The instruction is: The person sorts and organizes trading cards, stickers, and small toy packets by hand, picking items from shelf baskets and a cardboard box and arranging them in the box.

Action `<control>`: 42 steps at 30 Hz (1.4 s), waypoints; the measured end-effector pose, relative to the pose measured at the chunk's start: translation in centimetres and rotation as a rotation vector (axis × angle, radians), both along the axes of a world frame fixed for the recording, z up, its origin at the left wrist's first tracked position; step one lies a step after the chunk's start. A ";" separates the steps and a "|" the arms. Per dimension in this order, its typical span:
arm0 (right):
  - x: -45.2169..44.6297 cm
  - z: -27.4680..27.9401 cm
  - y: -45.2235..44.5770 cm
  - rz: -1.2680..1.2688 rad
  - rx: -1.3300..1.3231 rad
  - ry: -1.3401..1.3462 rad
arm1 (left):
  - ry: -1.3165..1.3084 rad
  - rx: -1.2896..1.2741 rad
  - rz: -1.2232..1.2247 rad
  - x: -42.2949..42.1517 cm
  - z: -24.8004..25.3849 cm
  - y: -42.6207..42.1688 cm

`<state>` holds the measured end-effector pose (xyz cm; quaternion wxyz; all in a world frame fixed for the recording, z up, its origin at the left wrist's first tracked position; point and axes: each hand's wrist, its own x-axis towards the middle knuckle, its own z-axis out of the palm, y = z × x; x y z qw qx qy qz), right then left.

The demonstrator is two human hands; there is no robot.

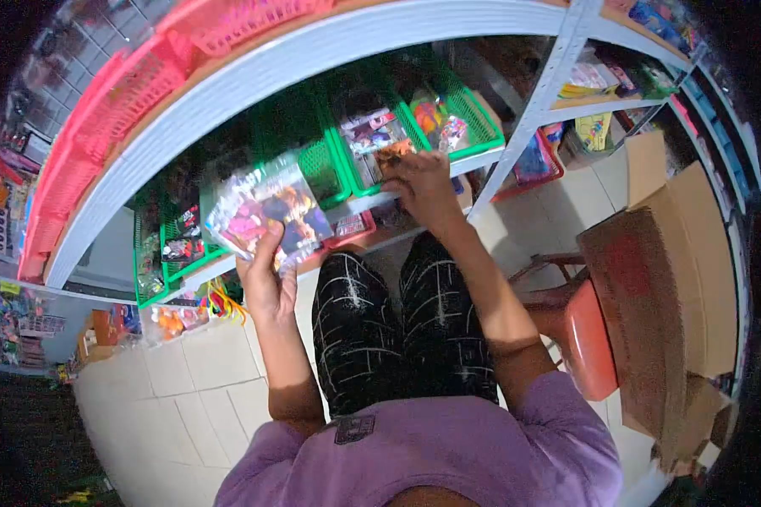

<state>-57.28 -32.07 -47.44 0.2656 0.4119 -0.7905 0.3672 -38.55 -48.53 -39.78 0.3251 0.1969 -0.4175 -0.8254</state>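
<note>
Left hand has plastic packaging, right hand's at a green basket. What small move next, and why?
Probably pinch the orange-brown item with the right hand: that hand is right at it in the green basket, any grip is unclear, and the left hand is occupied with clear plastic packaging.

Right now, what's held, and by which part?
The left grip holds clear packets by their lower part. Whether the right grip, over a green basket, holds anything cannot be told.
</note>
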 end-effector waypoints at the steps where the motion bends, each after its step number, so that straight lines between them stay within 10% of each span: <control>1: 0.6 1.2 0.0 -0.030 0.053 -0.007 | -0.008 0.002 0.009 0.5 0.1 0.3; 26: -1.4 7.3 0.1 0.145 0.182 -0.409 | 0.040 0.050 -0.031 5.2 0.2 2.7; 28: -4.1 8.7 -1.0 0.179 0.175 -0.028 | 0.033 0.069 -0.048 4.6 0.5 2.4; 34: -15.0 7.7 -6.9 0.129 0.954 -0.570 | -0.007 0.113 -0.137 1.8 0.0 1.3; 42: -20.0 6.9 -10.2 0.237 0.909 -0.104 | 0.030 0.123 -0.131 0.5 -0.9 0.7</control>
